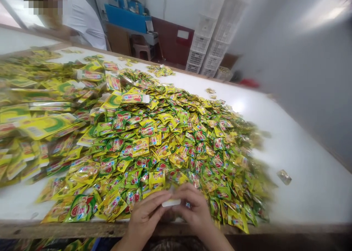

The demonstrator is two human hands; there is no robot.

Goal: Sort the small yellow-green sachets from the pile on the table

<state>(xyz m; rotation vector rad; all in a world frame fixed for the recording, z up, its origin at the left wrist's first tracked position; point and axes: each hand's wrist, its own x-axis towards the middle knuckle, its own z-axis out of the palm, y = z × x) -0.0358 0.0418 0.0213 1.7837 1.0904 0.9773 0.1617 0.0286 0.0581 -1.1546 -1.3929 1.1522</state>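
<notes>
My left hand (147,214) and my right hand (194,207) meet over the table's near edge, fingers closed around a small carton. Only the white flap (171,203) of that carton shows between the fingertips; the rest is hidden by my hands. Just beyond them spreads a large heap of small yellow and green candy packets (165,148), some printed with watermelon slices. Left of the heap lie many flat yellow cartons (45,124), and one carton with a white open end (134,98) rests on top of the packets.
The white table (308,152) has a wooden front edge (90,229). A lone packet (284,177) lies at the right. Stacked white crates (203,42) stand behind, near a stool (141,45). A person in a white top (85,20) is at the far left.
</notes>
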